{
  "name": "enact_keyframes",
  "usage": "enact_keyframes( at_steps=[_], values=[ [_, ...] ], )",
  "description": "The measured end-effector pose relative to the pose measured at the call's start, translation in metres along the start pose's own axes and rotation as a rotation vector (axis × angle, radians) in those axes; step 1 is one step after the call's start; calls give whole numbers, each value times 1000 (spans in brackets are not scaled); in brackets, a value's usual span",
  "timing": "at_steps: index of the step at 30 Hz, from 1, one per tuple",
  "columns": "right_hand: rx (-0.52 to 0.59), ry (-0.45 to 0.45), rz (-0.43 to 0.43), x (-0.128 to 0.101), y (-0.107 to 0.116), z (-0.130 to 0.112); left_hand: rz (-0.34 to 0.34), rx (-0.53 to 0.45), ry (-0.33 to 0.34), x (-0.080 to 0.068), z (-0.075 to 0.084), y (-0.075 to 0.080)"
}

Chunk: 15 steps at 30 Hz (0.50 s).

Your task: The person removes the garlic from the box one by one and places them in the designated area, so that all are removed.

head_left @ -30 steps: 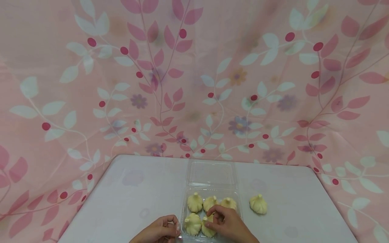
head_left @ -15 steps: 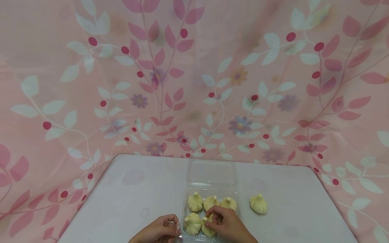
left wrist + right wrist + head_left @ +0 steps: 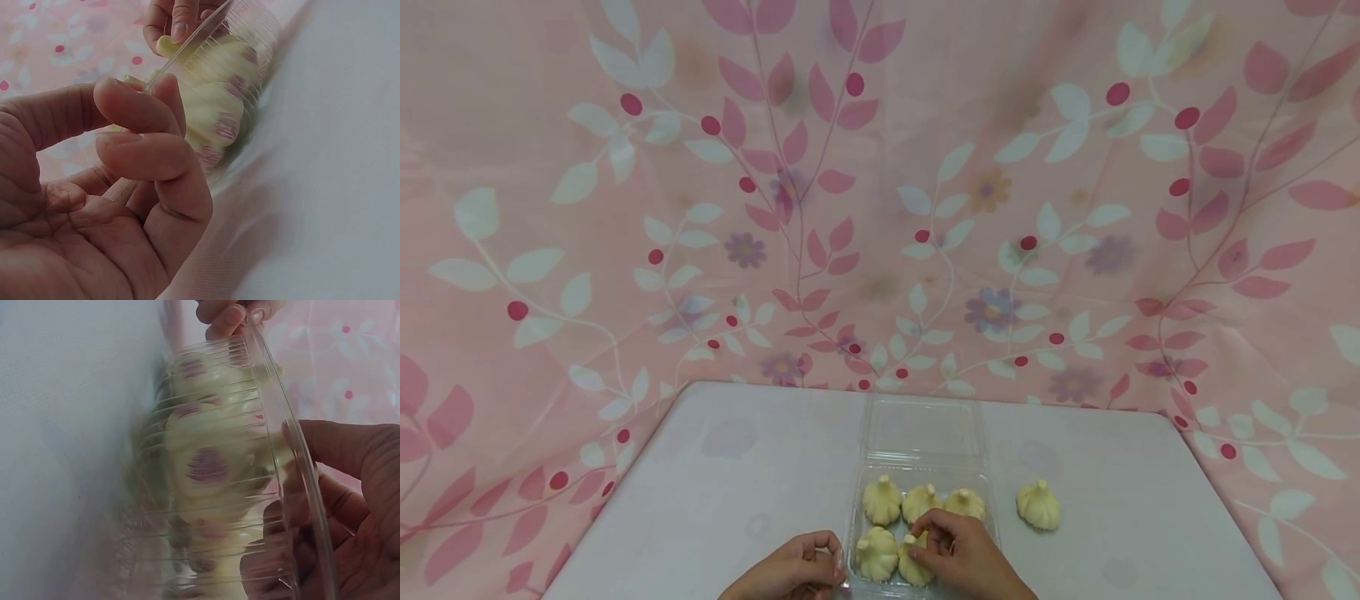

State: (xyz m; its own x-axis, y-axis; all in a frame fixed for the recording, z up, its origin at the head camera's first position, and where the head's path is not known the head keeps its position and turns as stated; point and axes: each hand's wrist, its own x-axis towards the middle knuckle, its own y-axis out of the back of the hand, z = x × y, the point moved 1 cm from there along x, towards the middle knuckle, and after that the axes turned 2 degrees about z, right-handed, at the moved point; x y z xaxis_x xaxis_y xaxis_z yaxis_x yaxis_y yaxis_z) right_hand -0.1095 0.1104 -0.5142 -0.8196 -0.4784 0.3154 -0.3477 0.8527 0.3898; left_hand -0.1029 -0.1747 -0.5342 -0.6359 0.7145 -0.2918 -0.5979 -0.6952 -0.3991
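Right now our right hand (image 3: 958,554) pinches a bun (image 3: 914,560) in the tray (image 3: 992,510), directly under its fingers; our left hand (image 3: 793,571) pinches the tray's rim, just left.

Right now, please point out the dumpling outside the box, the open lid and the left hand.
dumpling outside the box (image 3: 1038,505), head view, its pleated body.
open lid (image 3: 922,428), head view, its flat middle.
left hand (image 3: 790,571), head view, its back.
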Motion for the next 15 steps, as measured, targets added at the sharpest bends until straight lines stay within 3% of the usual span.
enact_keyframes(
  at_steps=[9, 15],
  values=[
    [-2, -24, 7, 0, 4, -5, -3, 8, 3, 0, 2, -1],
    [-10, 12, 28, -1, 7, -8, -8, 28, -7, 1, 0, 1]
  ],
)
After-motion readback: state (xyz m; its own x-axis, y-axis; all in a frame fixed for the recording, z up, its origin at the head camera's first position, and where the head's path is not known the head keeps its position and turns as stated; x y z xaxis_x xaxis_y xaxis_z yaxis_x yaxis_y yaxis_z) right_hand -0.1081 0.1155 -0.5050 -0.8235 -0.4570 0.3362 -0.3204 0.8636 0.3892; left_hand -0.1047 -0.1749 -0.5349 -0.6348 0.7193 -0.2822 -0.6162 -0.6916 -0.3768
